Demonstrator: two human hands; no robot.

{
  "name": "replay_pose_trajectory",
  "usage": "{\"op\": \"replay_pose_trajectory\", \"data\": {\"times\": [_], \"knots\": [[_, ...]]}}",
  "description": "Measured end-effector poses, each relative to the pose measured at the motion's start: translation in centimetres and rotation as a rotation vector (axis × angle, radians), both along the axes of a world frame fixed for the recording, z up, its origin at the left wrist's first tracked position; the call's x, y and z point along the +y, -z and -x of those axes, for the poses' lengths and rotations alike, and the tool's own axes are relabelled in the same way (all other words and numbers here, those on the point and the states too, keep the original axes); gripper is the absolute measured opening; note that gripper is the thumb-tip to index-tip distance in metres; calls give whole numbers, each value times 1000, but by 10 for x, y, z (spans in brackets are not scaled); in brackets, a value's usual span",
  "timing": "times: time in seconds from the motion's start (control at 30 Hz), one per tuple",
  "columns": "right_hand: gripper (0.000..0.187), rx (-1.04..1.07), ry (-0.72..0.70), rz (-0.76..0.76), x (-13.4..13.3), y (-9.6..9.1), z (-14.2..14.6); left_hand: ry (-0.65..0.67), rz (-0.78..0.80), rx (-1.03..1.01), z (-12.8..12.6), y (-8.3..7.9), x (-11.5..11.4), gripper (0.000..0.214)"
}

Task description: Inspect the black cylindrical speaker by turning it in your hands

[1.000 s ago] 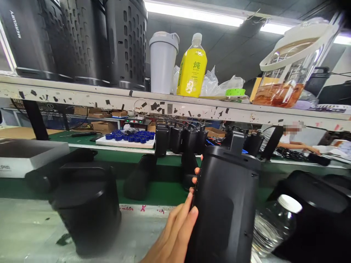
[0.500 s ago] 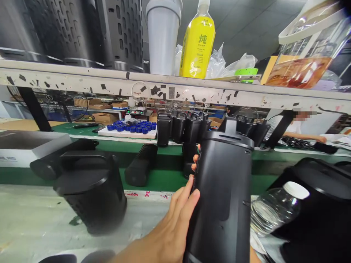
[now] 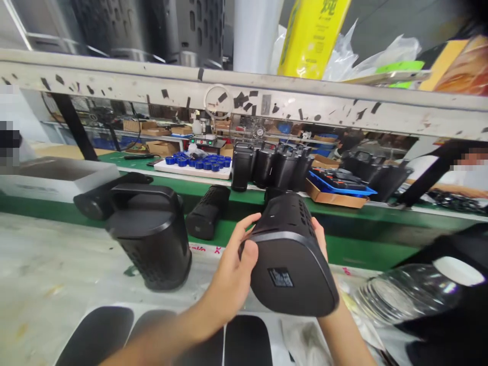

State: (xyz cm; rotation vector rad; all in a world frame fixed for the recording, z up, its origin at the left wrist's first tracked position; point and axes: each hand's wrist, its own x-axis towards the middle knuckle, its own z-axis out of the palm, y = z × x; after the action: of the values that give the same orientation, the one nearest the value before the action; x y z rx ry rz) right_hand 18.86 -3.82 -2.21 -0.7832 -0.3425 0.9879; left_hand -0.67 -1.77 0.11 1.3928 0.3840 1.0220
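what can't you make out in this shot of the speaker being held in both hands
Head view, the only one:
- The small label on the speaker: too small and blurred to read.
- The right hand: mostly hidden behind the speaker; the left hand shows.
- The yellow bottle on the shelf: top cut off by the frame edge.
- The clear bottle: blurred, partly behind a black thing at the right edge.
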Motion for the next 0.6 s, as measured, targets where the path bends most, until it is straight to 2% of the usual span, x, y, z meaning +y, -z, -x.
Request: {"op": "replay_pose_trajectory", "data": {"times": [0.1, 0.3, 0.43, 0.6], "knots": [[36, 36, 3, 58, 2, 0, 3, -26, 28, 67, -1, -1, 6, 69], [38, 114, 88, 168, 3, -11, 13, 14, 84, 70, -1, -2, 8, 74], [43, 120, 70, 218, 0, -21, 17, 99, 213, 25, -3, -1, 10, 112], [59, -72, 107, 129, -2, -31, 16, 142, 160, -58, -4, 0, 15, 99]]}}
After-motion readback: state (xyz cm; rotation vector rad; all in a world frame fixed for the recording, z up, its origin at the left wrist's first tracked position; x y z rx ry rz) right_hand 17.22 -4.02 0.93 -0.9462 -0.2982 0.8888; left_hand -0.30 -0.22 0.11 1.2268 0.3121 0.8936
